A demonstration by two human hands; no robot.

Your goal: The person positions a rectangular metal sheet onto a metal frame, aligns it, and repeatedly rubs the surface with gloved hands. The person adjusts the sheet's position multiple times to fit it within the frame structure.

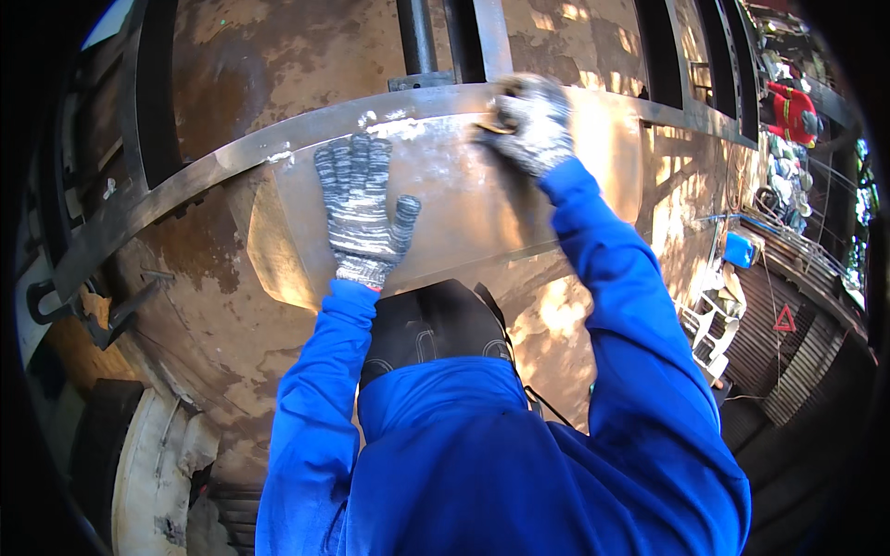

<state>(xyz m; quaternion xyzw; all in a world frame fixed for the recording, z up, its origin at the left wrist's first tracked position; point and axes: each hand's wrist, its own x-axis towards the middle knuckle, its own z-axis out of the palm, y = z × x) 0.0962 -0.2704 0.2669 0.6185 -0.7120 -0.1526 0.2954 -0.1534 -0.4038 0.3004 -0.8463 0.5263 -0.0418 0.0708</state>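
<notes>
Support: broad, flat brown surface [222,347], blotched with dark stains; bright patches of light at right.

On it, item one: steel frame [315,123], a long grey bar showing as an arc, dark cross members running off its far side.

Item two: wide, smooth metal plate [454,213], set along the bar's near side, left end angled, white smears near its far edge. Any gap beneath either: cannot be told.

Out on the right, a blue container [739,250] sits near a white plastic chair [727,332], and a red triangle [784,320] stands out against dark corrugated sheeting [753,320]!
</notes>
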